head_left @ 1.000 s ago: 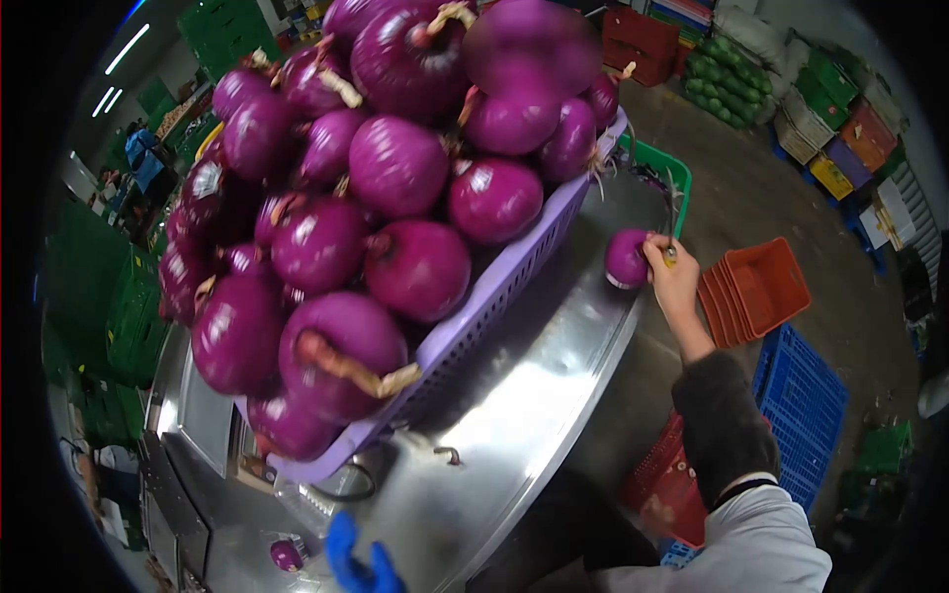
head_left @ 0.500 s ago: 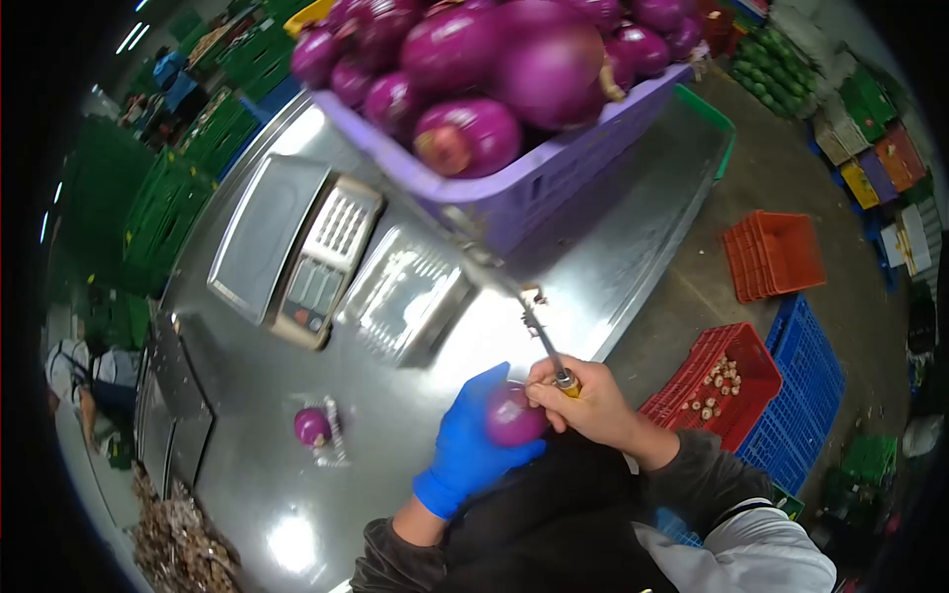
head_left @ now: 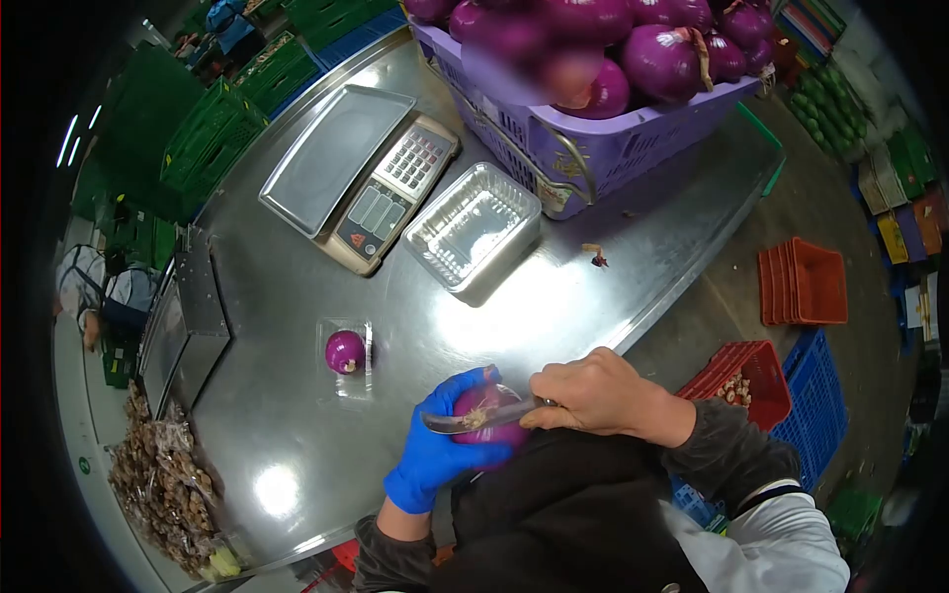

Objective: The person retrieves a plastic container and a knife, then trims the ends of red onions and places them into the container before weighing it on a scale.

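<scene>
My left hand [head_left: 427, 453], in a blue glove, is wrapped round a red onion [head_left: 504, 437] low over the near edge of the metal table. The onion's pale, stringy root end faces up. In my bare right hand [head_left: 605, 391] is a knife [head_left: 447, 426], gripped by its handle. Its curved blade lies across the root end, pointing left; the handle is mostly hidden by my fingers. Further left, another red onion [head_left: 345, 351] sits in a clear plastic tray [head_left: 353, 387] on the table.
A scale [head_left: 366, 183] and stacked clear trays [head_left: 474, 227] stand mid-table. Behind them is a purple crate [head_left: 618, 148] heaped with red onions. Onion scraps [head_left: 597, 256] lie near the right edge. Red crates [head_left: 751, 381] stand on the floor. Bagged brown produce [head_left: 163, 474] sits lower left.
The knife has swung from pointing up and away to lying across the onion. The onion has turned root end up. The view has shifted, moving the table items right and up.
</scene>
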### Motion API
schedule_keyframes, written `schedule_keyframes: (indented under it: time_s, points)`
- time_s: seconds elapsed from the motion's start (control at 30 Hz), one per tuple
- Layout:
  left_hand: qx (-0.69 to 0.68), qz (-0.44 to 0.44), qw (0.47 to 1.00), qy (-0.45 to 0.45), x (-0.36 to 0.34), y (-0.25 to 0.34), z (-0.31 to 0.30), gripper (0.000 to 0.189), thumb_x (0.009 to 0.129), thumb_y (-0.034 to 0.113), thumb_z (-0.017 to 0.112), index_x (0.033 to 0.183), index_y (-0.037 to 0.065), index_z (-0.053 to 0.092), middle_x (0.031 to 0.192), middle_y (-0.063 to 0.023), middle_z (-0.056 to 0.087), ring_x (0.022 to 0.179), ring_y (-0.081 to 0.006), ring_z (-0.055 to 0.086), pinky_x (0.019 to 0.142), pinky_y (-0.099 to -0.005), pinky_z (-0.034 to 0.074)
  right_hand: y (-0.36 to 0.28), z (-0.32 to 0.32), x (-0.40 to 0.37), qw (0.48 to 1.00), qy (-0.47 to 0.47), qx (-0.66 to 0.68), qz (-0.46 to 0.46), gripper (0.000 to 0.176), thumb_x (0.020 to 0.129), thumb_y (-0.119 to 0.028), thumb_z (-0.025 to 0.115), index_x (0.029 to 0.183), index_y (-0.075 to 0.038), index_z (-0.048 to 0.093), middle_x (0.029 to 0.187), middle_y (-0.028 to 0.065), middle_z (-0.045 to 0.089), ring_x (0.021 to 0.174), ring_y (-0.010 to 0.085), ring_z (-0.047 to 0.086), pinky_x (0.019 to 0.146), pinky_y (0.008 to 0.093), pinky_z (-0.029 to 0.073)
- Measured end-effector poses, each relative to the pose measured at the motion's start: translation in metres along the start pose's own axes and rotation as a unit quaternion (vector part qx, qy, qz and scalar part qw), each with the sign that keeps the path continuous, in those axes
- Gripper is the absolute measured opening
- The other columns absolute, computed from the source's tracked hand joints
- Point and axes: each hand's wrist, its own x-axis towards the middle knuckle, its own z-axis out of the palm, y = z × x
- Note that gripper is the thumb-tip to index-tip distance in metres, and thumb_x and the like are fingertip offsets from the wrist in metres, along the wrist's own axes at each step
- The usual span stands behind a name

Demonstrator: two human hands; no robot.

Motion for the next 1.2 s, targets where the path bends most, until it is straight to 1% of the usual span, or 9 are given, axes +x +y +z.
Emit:
schedule_keyframes:
  time_s: [0.6, 0.67, 0.7, 0.8, 0.87, 0.93, 1.0, 1.13, 1.2]
  points:
    - [0.124, 0.001, 0.990, -0.069, 0.030, 0.035, 0.057, 0.081, 0.053, 0.011, 0.086, 0.127, 0.004, 0.055, 0.115, -0.0070, 0.063, 0.107, -0.0178, 0.060, 0.096, -0.0332, 0.048, 0.040, -0.026, -0.052, 0.995, 0.065, -0.077, -0.007, 0.041, 0.089, -0.047, 0.060, 0.071, -0.011, 0.054, 0.061, 0.0043, 0.053, 0.051, 0.0238, 0.057, 0.045, 0.0357, 0.042]
    - [0.215, 0.022, 0.975, -0.043, 0.034, 0.027, 0.047, 0.084, 0.052, 0.012, 0.089, 0.129, 0.004, 0.054, 0.114, -0.0068, 0.064, 0.108, -0.0191, 0.060, 0.097, -0.0338, 0.047, 0.080, -0.012, -0.078, 0.989, 0.046, -0.105, 0.088, 0.032, 0.091, -0.041, 0.059, 0.078, -0.012, 0.063, 0.061, 0.0080, 0.056, 0.056, 0.0277, 0.059, 0.049, 0.0376, 0.045]
    - [0.216, 0.027, 0.975, -0.043, 0.042, 0.019, 0.039, 0.084, 0.052, 0.012, 0.089, 0.129, 0.004, 0.054, 0.114, -0.0068, 0.064, 0.108, -0.0191, 0.060, 0.097, -0.0338, 0.047, 0.089, -0.007, -0.090, 0.973, 0.024, 0.019, 0.229, 0.029, 0.094, -0.035, 0.056, 0.083, -0.010, 0.065, 0.064, 0.0131, 0.058, 0.061, 0.0331, 0.060, 0.054, 0.0398, 0.046]
    - [0.121, -0.012, 0.992, -0.036, 0.043, 0.000, 0.029, 0.085, 0.061, 0.023, 0.087, 0.134, 0.002, 0.049, 0.122, -0.0098, 0.060, 0.112, -0.0229, 0.059, 0.099, -0.0365, 0.047, 0.079, -0.007, -0.080, 0.954, 0.063, 0.138, 0.259, 0.032, 0.094, -0.034, 0.055, 0.083, -0.006, 0.064, 0.065, 0.0165, 0.058, 0.063, 0.0362, 0.059, 0.059, 0.0410, 0.047]
    - [-0.224, -0.059, 0.973, 0.028, 0.050, 0.006, 0.045, 0.090, 0.070, 0.043, 0.081, 0.139, 0.001, 0.042, 0.132, -0.0142, 0.052, 0.119, -0.0265, 0.055, 0.103, -0.0394, 0.045, 0.080, -0.014, -0.063, 0.947, 0.089, 0.172, 0.257, 0.036, 0.094, -0.036, 0.054, 0.081, -0.004, 0.064, 0.066, 0.0177, 0.059, 0.062, 0.0367, 0.059, 0.059, 0.0402, 0.046]
    - [-0.309, -0.071, 0.948, 0.041, 0.052, -0.021, 0.043, 0.099, 0.074, 0.061, 0.071, 0.144, 0.000, 0.033, 0.138, -0.0190, 0.046, 0.126, -0.0307, 0.050, 0.108, -0.0481, 0.040, 0.085, -0.022, -0.049, 0.921, 0.034, 0.090, 0.377, 0.037, 0.093, -0.037, 0.056, 0.080, -0.003, 0.063, 0.067, 0.0176, 0.059, 0.062, 0.0362, 0.059, 0.059, 0.0405, 0.046]
    - [-0.499, -0.094, 0.862, -0.008, 0.051, -0.031, 0.041, 0.107, 0.073, 0.067, 0.068, 0.146, 0.000, 0.028, 0.141, -0.0234, 0.041, 0.131, -0.0407, 0.042, 0.110, -0.0603, 0.031, 0.083, -0.026, -0.044, 0.940, 0.007, 0.008, 0.341, 0.038, 0.093, -0.036, 0.057, 0.076, -0.003, 0.061, 0.065, 0.0166, 0.059, 0.060, 0.0359, 0.058, 0.058, 0.0412, 0.045]
    - [-0.571, -0.115, 0.813, -0.027, 0.045, -0.040, 0.036, 0.111, 0.070, 0.073, 0.065, 0.147, 0.003, 0.026, 0.145, -0.0267, 0.034, 0.133, -0.0514, 0.032, 0.109, -0.0686, 0.024, 0.056, -0.038, -0.036, 0.980, 0.121, 0.015, 0.156, 0.041, 0.090, -0.041, 0.061, 0.070, -0.006, 0.055, 0.062, 0.0093, 0.056, 0.054, 0.0292, 0.057, 0.050, 0.0376, 0.044]
    - [-0.737, -0.132, 0.661, -0.054, 0.040, -0.039, 0.039, 0.109, 0.071, 0.077, 0.059, 0.147, 0.006, 0.028, 0.147, -0.0273, 0.030, 0.132, -0.0563, 0.028, 0.107, -0.0693, 0.024, 0.050, -0.035, -0.034, 0.985, 0.152, 0.003, 0.079, 0.042, 0.089, -0.043, 0.062, 0.068, -0.008, 0.052, 0.060, 0.0063, 0.053, 0.051, 0.0258, 0.055, 0.046, 0.0354, 0.043]
